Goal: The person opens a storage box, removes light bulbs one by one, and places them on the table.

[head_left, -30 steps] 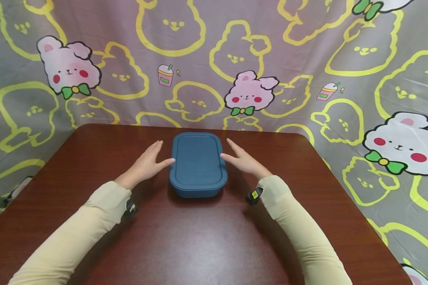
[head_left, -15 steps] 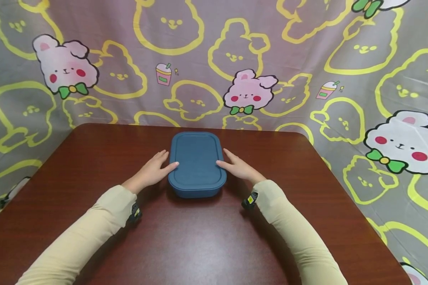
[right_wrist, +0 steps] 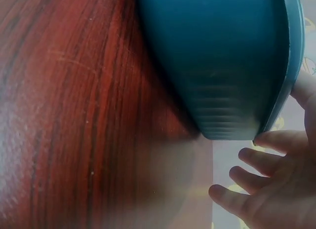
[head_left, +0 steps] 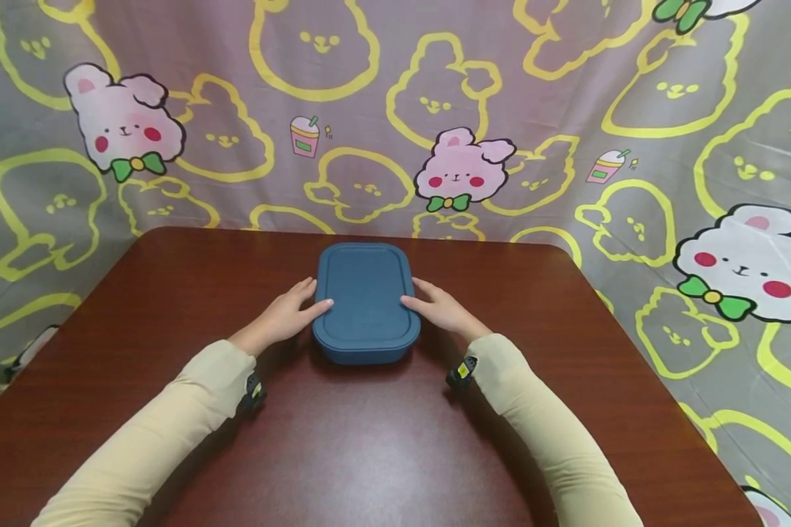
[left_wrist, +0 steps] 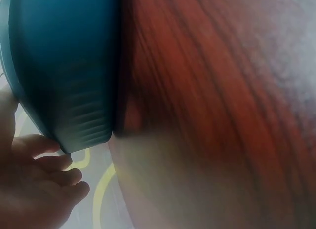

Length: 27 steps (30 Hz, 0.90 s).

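Note:
A dark blue rectangular lunch box [head_left: 369, 356] with rounded corners stands on the table, its flat lid [head_left: 367, 285] in place. From the left side my left hand [head_left: 285, 315] grips the box at the lid's edge, thumb on top. My right hand [head_left: 444, 307] does the same on the opposite side. Seen from the left wrist, the index finger of the left hand [left_wrist: 42, 177] meets the rim, and the other fingers curl below it. In the right wrist view, the right hand [right_wrist: 276, 182] has its index fingertip at the rim and its other fingers spread apart from the ribbed wall.
The box stands toward the far side of a glossy brown wooden table [head_left: 362, 454]. Behind the table hangs a grey-pink curtain [head_left: 362, 73] printed with rabbits and yellow outlines. Each wrist carries a small black camera [head_left: 461, 372].
Both hands have moved inward and slightly nearer the person, from beside the box onto its lid edges, thumbs now over the top. In the last half second they barely moved. The box stays put.

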Available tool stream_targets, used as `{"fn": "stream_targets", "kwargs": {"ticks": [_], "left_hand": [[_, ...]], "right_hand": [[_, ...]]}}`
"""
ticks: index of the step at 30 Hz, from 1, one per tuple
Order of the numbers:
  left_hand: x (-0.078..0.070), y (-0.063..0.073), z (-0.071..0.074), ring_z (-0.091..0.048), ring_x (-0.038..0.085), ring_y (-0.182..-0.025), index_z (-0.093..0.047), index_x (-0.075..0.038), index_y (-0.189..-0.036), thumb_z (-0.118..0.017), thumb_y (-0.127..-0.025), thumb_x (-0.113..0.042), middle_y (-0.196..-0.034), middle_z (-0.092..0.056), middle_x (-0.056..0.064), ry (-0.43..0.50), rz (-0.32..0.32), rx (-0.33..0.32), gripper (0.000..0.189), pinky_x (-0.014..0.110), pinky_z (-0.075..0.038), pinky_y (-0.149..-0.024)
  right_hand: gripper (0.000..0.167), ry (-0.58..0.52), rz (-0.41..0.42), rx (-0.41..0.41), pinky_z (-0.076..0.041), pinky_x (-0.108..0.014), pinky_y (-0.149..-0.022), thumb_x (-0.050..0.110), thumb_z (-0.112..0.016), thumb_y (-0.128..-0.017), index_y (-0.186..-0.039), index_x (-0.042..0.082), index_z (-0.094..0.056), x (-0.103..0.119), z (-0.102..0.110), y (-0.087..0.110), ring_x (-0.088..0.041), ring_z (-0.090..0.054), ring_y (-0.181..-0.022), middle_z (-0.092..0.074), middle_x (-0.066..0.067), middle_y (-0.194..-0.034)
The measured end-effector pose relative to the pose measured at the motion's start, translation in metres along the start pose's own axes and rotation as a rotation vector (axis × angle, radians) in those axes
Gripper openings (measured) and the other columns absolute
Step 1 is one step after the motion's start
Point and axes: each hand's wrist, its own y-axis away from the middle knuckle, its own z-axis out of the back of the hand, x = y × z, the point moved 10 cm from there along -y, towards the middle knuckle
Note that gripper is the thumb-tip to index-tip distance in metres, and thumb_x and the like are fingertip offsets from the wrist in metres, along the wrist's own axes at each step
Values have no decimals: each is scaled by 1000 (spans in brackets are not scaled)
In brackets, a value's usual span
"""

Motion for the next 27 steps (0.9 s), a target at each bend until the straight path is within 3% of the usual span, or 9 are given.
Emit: {"fn": "stream_targets", "kwargs": {"ticks": [7,16,20,22,27], "left_hand": [[0,2,0,-11,37,-135,-19,4,-143,-43,-92,-53,-149,-12,24,13,6,-13,81,53,-16,-105],[-5,2,15,-17,40,-133,-26,2,-142,-42,-95,-46,-148,-16,24,20,0,-90,69,55,-19,-103],[-10,4,29,-37,38,-122,-38,2,-137,-46,-97,-32,-136,-36,25,62,-26,-179,53,50,-33,-96],[-14,5,36,-47,36,-111,-45,2,-133,-49,-96,-28,-124,-45,25,86,-35,-224,48,47,-41,-88],[-14,7,45,-61,32,-92,-54,-1,-127,-56,-93,-28,-113,-59,21,262,36,-255,43,42,-50,-77]], "right_hand": [[78,-11,48,-16,-24,-46,-104,56,-51,-87,-147,13,-24,7,2,-1,-22,-21,-134,-26,-6,-148],[74,29,79,-53,-30,-44,-101,49,-57,-87,-146,14,-28,21,17,2,-22,-28,-132,-33,-7,-144],[66,1,121,-57,-40,-40,-92,37,-58,-90,-144,9,-31,30,22,4,-21,-48,-115,-51,-11,-128],[63,-41,137,-51,-47,-39,-83,29,-58,-90,-143,8,-32,34,24,4,-21,-57,-97,-58,-11,-114],[62,-170,95,-2,-53,-42,-64,18,-58,-91,-145,9,-29,38,28,8,-24,-60,-67,-57,-14,-100]]}}
